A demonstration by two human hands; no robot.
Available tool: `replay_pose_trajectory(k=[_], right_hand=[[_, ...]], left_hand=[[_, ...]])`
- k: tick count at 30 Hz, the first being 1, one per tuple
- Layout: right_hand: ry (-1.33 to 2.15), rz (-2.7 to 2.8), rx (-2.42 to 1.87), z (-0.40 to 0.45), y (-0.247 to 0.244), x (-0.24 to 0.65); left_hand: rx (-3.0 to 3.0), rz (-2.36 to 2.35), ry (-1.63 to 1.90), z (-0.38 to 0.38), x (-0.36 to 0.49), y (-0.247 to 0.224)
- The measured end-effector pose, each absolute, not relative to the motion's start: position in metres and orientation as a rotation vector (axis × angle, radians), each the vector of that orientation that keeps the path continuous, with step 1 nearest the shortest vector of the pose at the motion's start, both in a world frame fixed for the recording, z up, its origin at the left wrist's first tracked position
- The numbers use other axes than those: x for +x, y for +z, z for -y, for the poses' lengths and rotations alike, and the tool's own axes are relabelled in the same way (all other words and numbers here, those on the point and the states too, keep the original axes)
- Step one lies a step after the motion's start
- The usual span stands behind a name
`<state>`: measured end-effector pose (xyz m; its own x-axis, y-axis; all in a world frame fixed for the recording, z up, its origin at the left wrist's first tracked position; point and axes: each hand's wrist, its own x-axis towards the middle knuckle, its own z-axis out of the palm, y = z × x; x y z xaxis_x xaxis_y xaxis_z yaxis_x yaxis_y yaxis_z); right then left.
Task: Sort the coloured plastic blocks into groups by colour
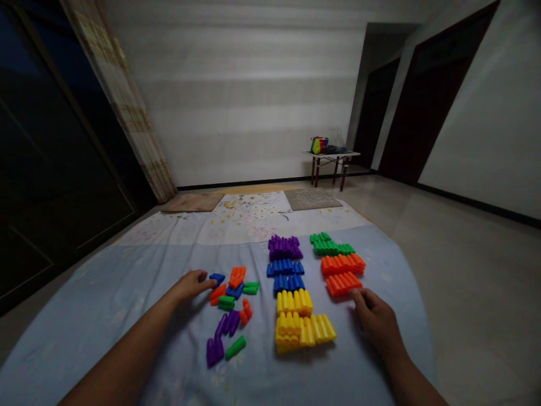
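My left hand (195, 283) reaches to a blue piece (217, 278) at the upper left of a loose mixed pile, its fingers apart and touching the piece. Around it lie orange pieces (237, 276), green pieces (226, 303) and purple pieces (215, 351). My right hand (376, 316) has its fingertips at the near end of the lower orange row (343, 284); its fingers are pinched together. Sorted groups fill the middle: purple (285, 247), blue (288, 283), yellow (295, 303) and green (324, 245).
The pieces lie on a light blue cloth (169, 259) with a flowered part beyond. Two mats, one brown (194, 202) and one grey (313, 199), lie at its far edge. A small table (332, 154) with a colourful bag stands by the wall.
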<state>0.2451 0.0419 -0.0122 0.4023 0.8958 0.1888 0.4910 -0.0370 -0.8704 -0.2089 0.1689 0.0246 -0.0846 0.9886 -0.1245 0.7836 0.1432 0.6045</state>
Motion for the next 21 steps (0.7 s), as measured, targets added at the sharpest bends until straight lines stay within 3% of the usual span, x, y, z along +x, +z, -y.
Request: replay_pose_trajectory(k=[11,21], right_hand=[[0.516,1.223,-1.634,-0.037,-0.001,0.242],[0.471,1.244,-1.654,-0.041,-0.007,0.242]], left_hand=[[1.768,-1.996,0.478,-0.174,-0.197,0.013],[1.871,-1.987,0.476,-0.168,-0.186,0.038]])
